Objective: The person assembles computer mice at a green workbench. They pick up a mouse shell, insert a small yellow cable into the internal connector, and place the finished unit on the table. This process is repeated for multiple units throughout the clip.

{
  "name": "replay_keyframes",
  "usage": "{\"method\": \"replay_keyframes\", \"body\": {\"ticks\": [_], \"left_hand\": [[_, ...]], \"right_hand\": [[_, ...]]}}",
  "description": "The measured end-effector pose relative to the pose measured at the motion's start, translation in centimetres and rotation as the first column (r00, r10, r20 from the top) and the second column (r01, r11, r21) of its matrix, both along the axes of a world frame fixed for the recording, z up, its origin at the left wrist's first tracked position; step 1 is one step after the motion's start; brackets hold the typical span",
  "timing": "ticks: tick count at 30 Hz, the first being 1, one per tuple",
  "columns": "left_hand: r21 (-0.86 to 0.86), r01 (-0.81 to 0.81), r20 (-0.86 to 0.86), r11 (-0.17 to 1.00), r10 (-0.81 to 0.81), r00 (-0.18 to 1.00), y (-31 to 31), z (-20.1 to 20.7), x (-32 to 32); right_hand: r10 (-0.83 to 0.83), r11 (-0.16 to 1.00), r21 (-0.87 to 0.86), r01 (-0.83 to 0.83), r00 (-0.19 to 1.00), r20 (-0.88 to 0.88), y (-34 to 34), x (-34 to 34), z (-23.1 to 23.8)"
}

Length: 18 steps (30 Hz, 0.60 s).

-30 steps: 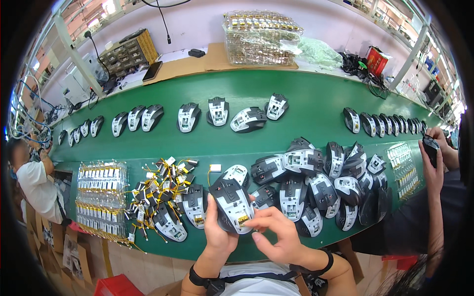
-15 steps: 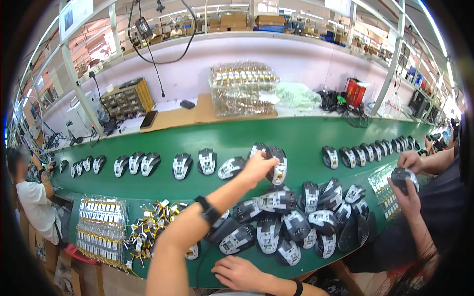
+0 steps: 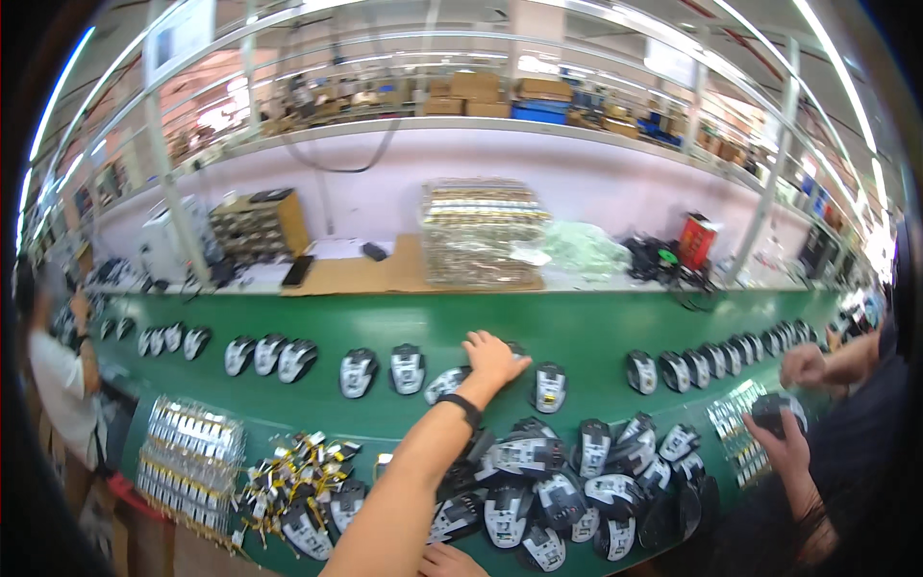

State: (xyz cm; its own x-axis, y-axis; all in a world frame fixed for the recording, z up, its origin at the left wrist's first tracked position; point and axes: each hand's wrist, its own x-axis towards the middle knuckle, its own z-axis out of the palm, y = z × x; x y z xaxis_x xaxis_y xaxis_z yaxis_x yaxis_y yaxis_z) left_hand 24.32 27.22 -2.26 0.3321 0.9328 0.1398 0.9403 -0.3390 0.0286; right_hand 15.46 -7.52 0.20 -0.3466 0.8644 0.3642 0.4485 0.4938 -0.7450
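My left hand (image 3: 492,358), with a dark band on its wrist, reaches far over the bench. Its fingers and thumb are around a half-built computer mouse (image 3: 516,348), mostly hidden under the palm. Just right of it lies another grey-and-black mouse (image 3: 550,387) with a yellow patch, untouched. A similar mouse (image 3: 446,383) lies on the left, partly behind my wrist. Low in the picture, my right hand (image 3: 450,561) rests by the bench's near edge with loosely extended fingers, cut off by the frame. It holds nothing visible. Beside it is a heap of mice (image 3: 560,498).
Mice stand in a row (image 3: 409,369) along the green bench (image 3: 615,322). Left of my forearm lie loose wired batteries (image 3: 298,481) and a clear tray of batteries (image 3: 187,462). A co-worker's hand (image 3: 784,442) holds a mouse at right; stacked clear trays (image 3: 486,236) stand behind.
My left hand has let go of the mouse with the yellow patch and shifted left onto the one beside it. The view has tilted upward, so my right hand appears lower.
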Motion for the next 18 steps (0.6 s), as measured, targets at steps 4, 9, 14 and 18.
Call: {"method": "replay_keyframes", "body": {"ticks": [4,9,14,18], "left_hand": [[-0.102,0.121,0.294,0.987,-0.087,0.952,0.6,-1.4,0.1],[0.388,0.273,0.455,0.88,-0.441,0.774,-0.8,4.2,-5.5],[-0.223,0.554,0.974,0.802,0.164,0.155,-6.5,13.9,-20.7],[-0.161,0.487,0.931,0.858,0.296,-0.215,-16.7,16.0,-33.0]], "right_hand": [[0.102,0.993,-0.058,-0.1,0.995,0.024,0.1,-0.7,-0.1],[0.098,0.994,-0.047,-0.102,0.993,-0.065,0.2,-1.6,-3.9],[0.13,0.991,0.018,-0.136,0.972,0.193,3.2,-0.1,-0.1],[-0.045,0.991,0.134,0.014,0.972,0.232,9.0,-2.2,2.6]]}}
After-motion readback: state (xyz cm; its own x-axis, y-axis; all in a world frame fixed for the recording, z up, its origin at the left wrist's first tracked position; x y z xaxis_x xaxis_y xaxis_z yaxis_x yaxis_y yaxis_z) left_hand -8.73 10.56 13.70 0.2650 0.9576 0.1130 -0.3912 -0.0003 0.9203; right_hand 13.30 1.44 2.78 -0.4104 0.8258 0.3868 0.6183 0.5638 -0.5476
